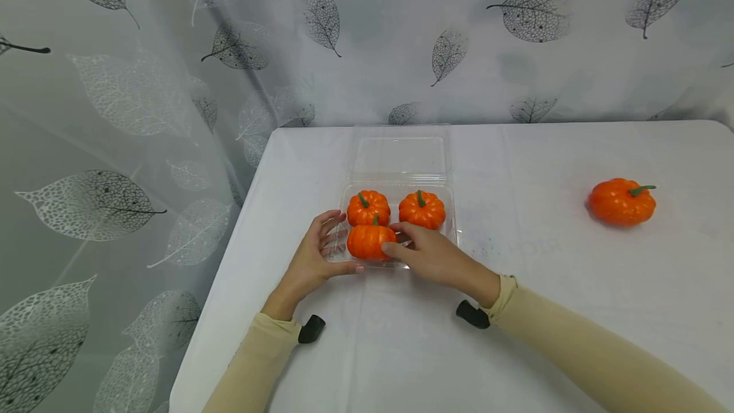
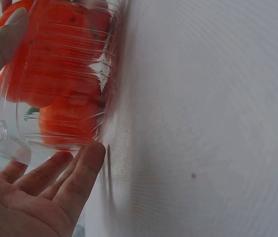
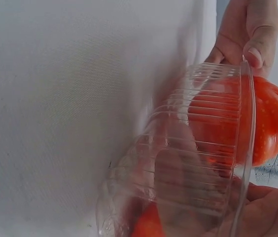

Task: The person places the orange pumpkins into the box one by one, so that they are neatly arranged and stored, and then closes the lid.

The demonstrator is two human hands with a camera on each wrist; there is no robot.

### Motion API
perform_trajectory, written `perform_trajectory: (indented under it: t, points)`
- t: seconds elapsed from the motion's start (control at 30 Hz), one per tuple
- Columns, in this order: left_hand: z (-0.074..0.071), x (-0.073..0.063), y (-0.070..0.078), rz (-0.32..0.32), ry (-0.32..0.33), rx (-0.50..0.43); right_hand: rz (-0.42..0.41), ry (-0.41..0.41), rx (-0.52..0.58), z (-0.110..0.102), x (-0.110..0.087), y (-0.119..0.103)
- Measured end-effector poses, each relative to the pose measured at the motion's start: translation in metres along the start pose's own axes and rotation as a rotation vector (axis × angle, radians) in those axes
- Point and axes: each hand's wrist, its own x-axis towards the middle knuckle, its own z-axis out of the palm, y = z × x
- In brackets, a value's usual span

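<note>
A clear plastic clamshell container point(image 1: 456, 228) lies on the table with its lid point(image 1: 401, 153) folded back. Two small orange pumpkins, a left one point(image 1: 364, 211) and a right one point(image 1: 427, 212), sit side by side in its back half. My right hand point(image 1: 436, 259) pinches a third pumpkin point(image 1: 363, 244) at the container's front left, thumb toward me and fingers behind its right side. My left hand point(image 1: 312, 259) holds the front left corner, thumb at the front rim. In the left wrist view, its fingers point(image 2: 82, 173) touch the ribbed side wall.
Another orange pumpkin point(image 1: 621, 202) lies on its side at the table's right. A white cloth covers the table point(image 1: 545, 260). Leaf-patterned curtains point(image 1: 373, 37) hang behind and to the left, close to the table's edges.
</note>
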Motion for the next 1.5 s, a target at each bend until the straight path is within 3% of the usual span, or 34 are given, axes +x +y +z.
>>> perform_trajectory:
  t: [0.7,1.17,1.5]
  points:
    - [0.000,0.000,0.001,0.001,-0.002,0.012,-0.024,0.011,-0.021,0.004,0.008,-0.004]
    - [0.000,0.002,-0.002,0.001,-0.004,-0.004,0.022,-0.040,-0.035,0.003,0.013,-0.005]
    - [0.000,0.001,0.001,-0.001,-0.007,0.005,-0.004,-0.040,-0.062,-0.004,0.002,-0.004]
